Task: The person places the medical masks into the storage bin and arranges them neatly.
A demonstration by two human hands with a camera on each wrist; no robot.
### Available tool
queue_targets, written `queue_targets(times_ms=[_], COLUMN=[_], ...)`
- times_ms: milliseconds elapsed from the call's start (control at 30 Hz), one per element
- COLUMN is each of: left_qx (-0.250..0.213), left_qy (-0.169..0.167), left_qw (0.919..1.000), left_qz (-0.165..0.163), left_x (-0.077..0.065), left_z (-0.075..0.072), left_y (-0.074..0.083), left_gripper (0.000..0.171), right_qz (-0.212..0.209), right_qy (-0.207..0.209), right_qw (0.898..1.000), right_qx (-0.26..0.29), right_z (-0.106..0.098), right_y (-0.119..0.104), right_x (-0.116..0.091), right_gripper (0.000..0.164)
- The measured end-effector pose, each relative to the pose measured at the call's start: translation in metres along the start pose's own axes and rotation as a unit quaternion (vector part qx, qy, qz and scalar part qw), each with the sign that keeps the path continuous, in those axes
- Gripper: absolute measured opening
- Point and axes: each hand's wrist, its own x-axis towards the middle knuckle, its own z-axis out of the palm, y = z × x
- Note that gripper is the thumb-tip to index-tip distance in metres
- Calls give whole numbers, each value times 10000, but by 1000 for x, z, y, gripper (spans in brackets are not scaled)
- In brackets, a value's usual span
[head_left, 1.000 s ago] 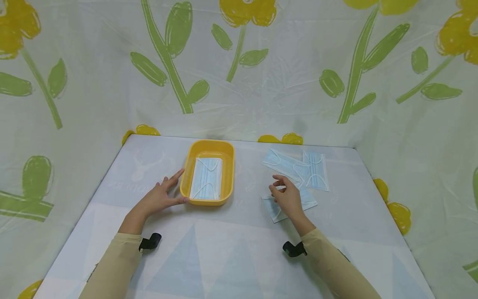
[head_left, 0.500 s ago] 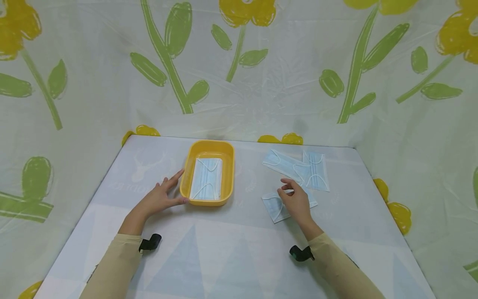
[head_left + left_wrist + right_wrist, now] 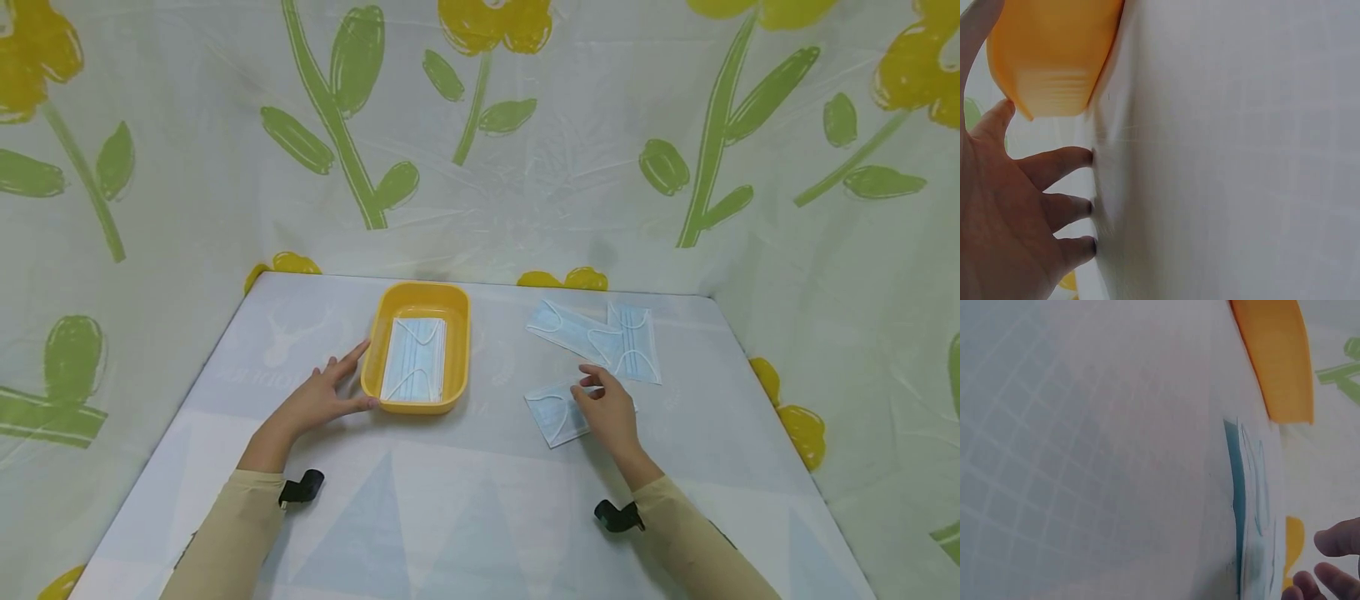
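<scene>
A yellow tray (image 3: 456, 367) holds a small stack of light-blue face masks (image 3: 415, 358) with white ear loops on top. My left hand (image 3: 318, 398) is spread at the tray's left side, thumb at its near corner and index fingertip at its rim. The left wrist view shows the other fingertips down on the table. To the right, my right hand (image 3: 611, 417) hovers over a loose mask (image 3: 551, 412), covering its right part. In the right wrist view, the thumb and fingers (image 3: 1338, 540) are apart above that mask, with nothing between them.
Beyond the right hand lie two more masks, one slanted (image 3: 562, 321) and one more upright (image 3: 635, 337), overlapping each other. The pale table (image 3: 465, 500) ends at a flower-patterned curtain (image 3: 570, 167) at the back and both sides.
My right hand has drifted rightward and slightly nearer over the loose mask, uncovering more of its left end. The left hand, tray and masks have stayed put.
</scene>
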Motion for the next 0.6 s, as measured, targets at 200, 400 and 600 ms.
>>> queue_targets(times_ms=[200,400,600], left_qx=[4,-41,-46], left_qy=[-2,8,31], left_qw=[10000,10000,10000], left_qz=[-53,-32,38], left_x=[-1,-1,0], left_z=[0,0,0], left_y=[1,1,-1], left_gripper=[108,108,107], right_qz=[-56,77,277], right_qy=[98,267,340], right_qw=[9998,9993,9978], right_qx=[-150,-263,-487], right_z=[-7,-14,-23], right_y=[7,16,23], right_x=[-1,-2,-5], right_gripper=[43,44,45])
